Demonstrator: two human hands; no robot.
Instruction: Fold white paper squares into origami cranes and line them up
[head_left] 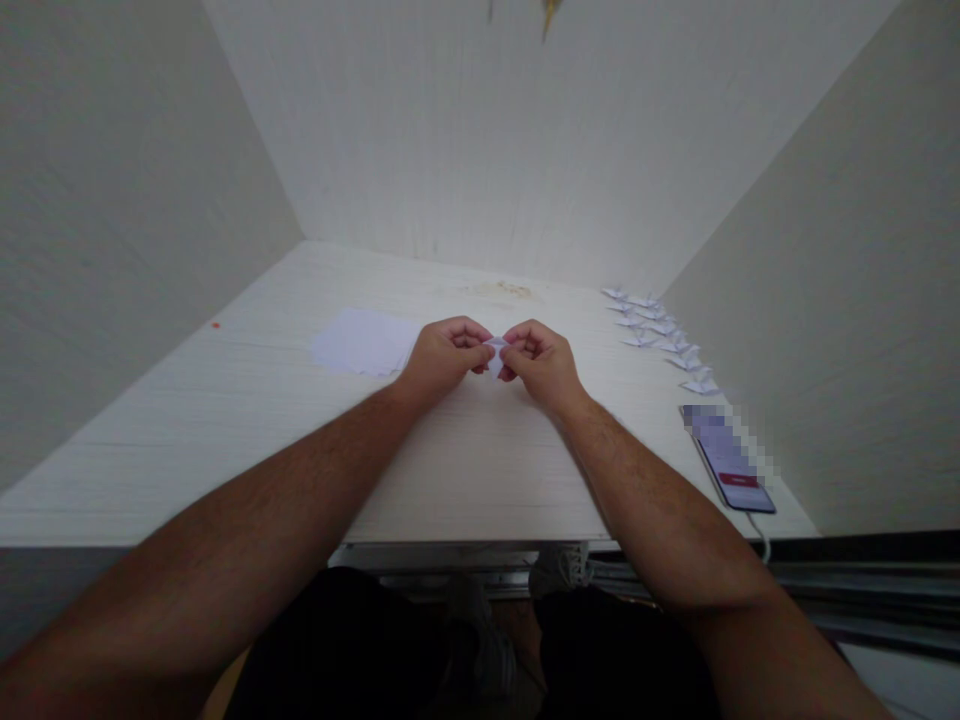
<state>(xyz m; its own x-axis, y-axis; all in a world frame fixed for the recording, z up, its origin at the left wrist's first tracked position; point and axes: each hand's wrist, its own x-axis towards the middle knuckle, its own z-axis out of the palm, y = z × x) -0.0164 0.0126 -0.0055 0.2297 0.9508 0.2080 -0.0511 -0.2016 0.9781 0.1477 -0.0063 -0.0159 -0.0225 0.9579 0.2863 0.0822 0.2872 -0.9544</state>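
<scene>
A small folded piece of white paper (496,366) is pinched between my two hands, a little above the middle of the table. My left hand (451,352) grips its left side with thumb and fingers closed. On the right side, the thumb and fingers of my right hand (541,360) are closed on the same paper. The paper narrows to a point toward me, and its edges are partly hidden by my fingertips. Close to my left hand lies a loose spread of white paper sheets (360,340).
Several folded paper cranes (637,322) stand in rows at the back right of the white table (480,470). Nearer me on that side lies a phone (727,460) with a cable (761,535). Walls enclose the table at left, back and right. A small red spot (216,325) is at left.
</scene>
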